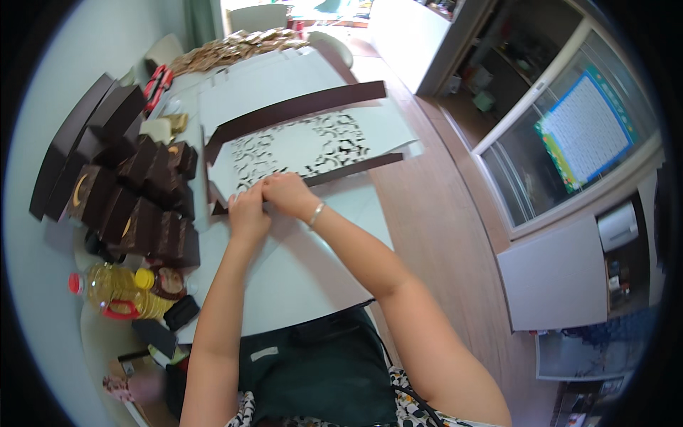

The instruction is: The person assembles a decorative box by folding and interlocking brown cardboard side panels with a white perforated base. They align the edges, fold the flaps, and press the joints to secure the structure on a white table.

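In front of me lies a white sheet with a black curly pattern (299, 146). Dark brown cardboard strips stand along its edges: a long far strip (302, 107), a near strip (359, 169) and a short piece at the left. My left hand (247, 211) and my right hand (286, 193) meet side by side at the left part of the near strip. Both have their fingers bent and pressed onto that strip, which they partly cover. Whether the strips and the patterned sheet are one piece I cannot tell.
Several dark brown boxes (153, 174) are stacked at the left. Nearer stand a bottle of yellow oil (110, 281) and a brown bottle with a yellow cap (167, 281). Brown paper-like pieces (235, 50) are heaped at the table's far end. A glazed sliding door (523, 135) is at the right.
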A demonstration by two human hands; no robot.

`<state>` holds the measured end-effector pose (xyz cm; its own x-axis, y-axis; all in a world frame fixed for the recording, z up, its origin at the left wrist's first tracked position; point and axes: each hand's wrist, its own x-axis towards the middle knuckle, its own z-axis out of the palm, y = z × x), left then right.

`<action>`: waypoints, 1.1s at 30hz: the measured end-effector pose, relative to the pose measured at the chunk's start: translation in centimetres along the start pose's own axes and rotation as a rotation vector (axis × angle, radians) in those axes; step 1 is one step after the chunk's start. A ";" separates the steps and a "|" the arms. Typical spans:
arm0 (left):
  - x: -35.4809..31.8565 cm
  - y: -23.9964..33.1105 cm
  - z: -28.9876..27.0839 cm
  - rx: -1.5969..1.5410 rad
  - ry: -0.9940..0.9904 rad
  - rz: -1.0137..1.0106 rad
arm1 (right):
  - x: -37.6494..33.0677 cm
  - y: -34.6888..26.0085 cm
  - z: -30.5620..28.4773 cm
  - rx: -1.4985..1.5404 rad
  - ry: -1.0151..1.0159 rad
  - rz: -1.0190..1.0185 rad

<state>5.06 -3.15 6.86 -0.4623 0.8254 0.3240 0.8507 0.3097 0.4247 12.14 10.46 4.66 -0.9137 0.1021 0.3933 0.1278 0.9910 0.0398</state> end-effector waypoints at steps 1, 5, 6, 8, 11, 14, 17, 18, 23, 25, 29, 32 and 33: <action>0.1 -2.3 0.5 0.013 0.010 0.020 | 0.5 -1.0 -1.5 0.077 -0.024 -0.019; 0.6 -5.6 2.5 0.070 -0.018 0.093 | -1.9 1.5 -2.1 -0.067 -0.186 0.110; 0.7 -5.3 2.3 0.028 -0.029 0.112 | -3.0 2.8 -2.0 -0.136 -0.197 0.164; 0.2 -6.4 2.5 0.004 -0.021 0.122 | -3.9 4.1 -2.3 -0.061 -0.209 0.172; -0.4 -6.0 2.5 -0.005 -0.028 0.127 | -5.4 4.7 -1.8 0.016 -0.176 0.202; -1.1 -5.0 1.7 -0.044 0.002 0.182 | -6.0 4.6 -1.3 -0.040 -0.224 0.201; -2.1 -4.9 1.0 -0.065 0.068 0.224 | -5.5 3.7 -1.9 -0.060 -0.253 0.203; -2.2 -4.9 0.9 -0.068 0.096 0.237 | -5.4 3.7 -1.9 -0.065 -0.254 0.202; -2.6 -4.6 0.8 -0.119 0.121 0.231 | -5.8 4.2 -0.8 -0.060 -0.252 0.193; -2.8 -4.5 0.5 -0.097 0.161 0.247 | -5.6 3.9 -1.1 -0.070 -0.262 0.193; -2.6 -3.7 -1.4 0.024 0.386 0.217 | -5.8 3.8 -1.2 -0.116 -0.259 0.186; -1.5 -4.3 -2.2 0.074 0.584 0.024 | -5.8 3.1 -1.7 -0.178 -0.219 0.174; -1.3 -4.6 -2.5 0.083 0.645 -0.062 | -5.7 2.7 -1.9 -0.194 -0.196 0.166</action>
<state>1.07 -6.82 6.60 -0.5464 0.3638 0.7544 0.8222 0.4046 0.4003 18.39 12.38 4.29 -0.9290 0.2940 0.2249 0.3349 0.9265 0.1719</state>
